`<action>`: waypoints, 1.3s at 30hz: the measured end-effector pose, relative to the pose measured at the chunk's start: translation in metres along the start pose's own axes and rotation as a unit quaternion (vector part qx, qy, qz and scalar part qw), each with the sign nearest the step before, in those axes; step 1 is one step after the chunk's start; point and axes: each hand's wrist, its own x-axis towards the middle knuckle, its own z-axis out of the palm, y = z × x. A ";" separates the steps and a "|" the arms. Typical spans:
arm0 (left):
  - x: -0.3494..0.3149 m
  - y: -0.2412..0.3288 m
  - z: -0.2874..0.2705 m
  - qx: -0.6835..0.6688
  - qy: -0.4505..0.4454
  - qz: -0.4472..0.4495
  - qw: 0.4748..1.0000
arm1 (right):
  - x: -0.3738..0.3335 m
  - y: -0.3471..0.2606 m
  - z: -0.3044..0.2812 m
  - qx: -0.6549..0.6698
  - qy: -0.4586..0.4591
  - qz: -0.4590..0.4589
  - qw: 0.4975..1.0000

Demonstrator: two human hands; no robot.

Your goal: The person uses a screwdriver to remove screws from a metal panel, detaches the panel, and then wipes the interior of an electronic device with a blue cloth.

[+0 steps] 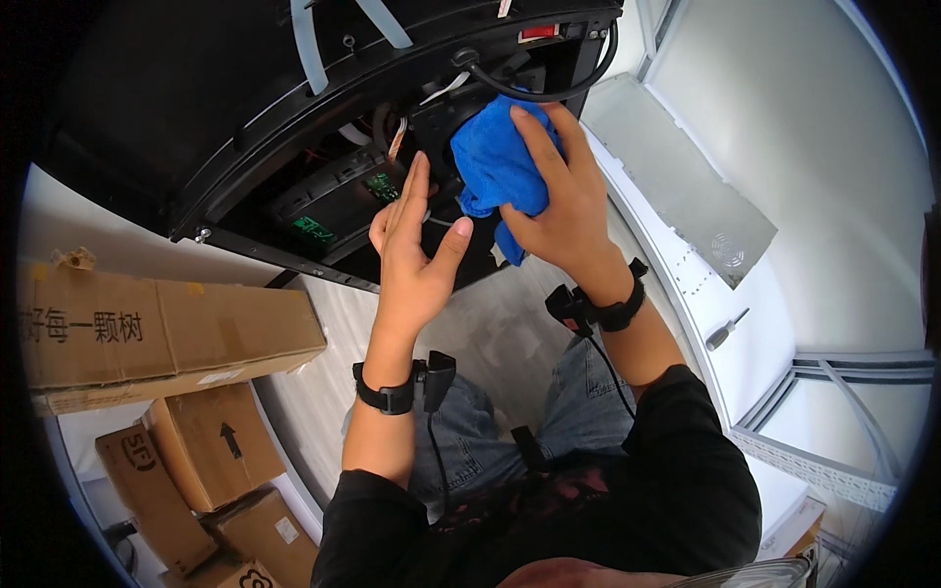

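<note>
My right hand [561, 191] grips a bunched blue cloth [495, 157] against the open compartment of a large black machine [167, 108]. A loose end of the cloth hangs below that hand. My left hand [412, 240] is held up just left of the cloth, fingers stretched and thumb apart, with nothing in it. Inside the compartment, green circuit parts [314, 229] and some wires show in the dark. What lies behind the cloth is hidden. A thick black cable [549, 96] loops above my right hand, close to a red switch [538, 32].
On the white ledge at the right lie a flat grey metal panel [686, 176] and a screwdriver [727, 329]. Cardboard boxes [225, 333] are stacked at the left. Black straps with small devices and cords [438, 380] sit on both my wrists.
</note>
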 end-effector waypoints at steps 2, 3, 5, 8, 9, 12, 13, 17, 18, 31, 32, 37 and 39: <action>0.001 -0.003 -0.003 -0.019 -0.008 0.000 1.000 | 0.000 -0.007 -0.007 0.011 -0.007 0.024 1.000; 0.001 -0.004 -0.003 -0.028 -0.011 0.000 1.000 | -0.003 -0.010 -0.009 0.001 0.007 0.042 0.999; 0.003 -0.007 -0.002 -0.055 -0.014 -0.003 0.998 | -0.012 -0.012 -0.011 -0.016 0.035 0.079 0.996; 0.003 -0.004 -0.002 -0.037 -0.010 0.004 0.999 | -0.020 -0.008 -0.013 -0.050 0.091 0.067 0.992; 0.002 -0.002 -0.002 -0.023 -0.008 0.010 1.000 | -0.023 -0.006 -0.012 -0.043 0.106 0.058 0.992; 0.001 0.001 -0.002 0.003 -0.008 0.011 1.000 | -0.019 -0.003 -0.002 -0.003 0.132 0.016 0.991; 0.001 0.003 -0.002 -0.002 -0.014 0.010 1.000 | -0.015 -0.004 0.002 -0.012 0.113 0.022 0.993; -0.001 0.003 -0.007 -0.012 -0.025 0.008 1.000 | -0.002 -0.013 0.011 -0.077 0.054 0.042 0.995; -0.001 0.003 -0.007 -0.016 -0.026 0.009 0.999 | 0.002 -0.015 0.010 -0.085 0.041 0.035 0.995; 0.000 -0.001 -0.008 -0.041 -0.018 0.028 0.999 | 0.016 -0.022 -0.001 -0.052 -0.023 0.067 0.996; 0.000 0.000 -0.009 -0.038 -0.020 0.023 0.999 | 0.016 -0.021 0.001 -0.040 -0.010 0.056 0.998; 0.000 -0.002 -0.009 -0.028 -0.016 0.028 0.999 | 0.016 -0.024 0.003 -0.077 -0.028 0.020 0.996; 0.000 -0.003 -0.009 -0.030 -0.020 0.024 0.999 | 0.015 -0.024 0.003 -0.074 -0.033 0.052 0.995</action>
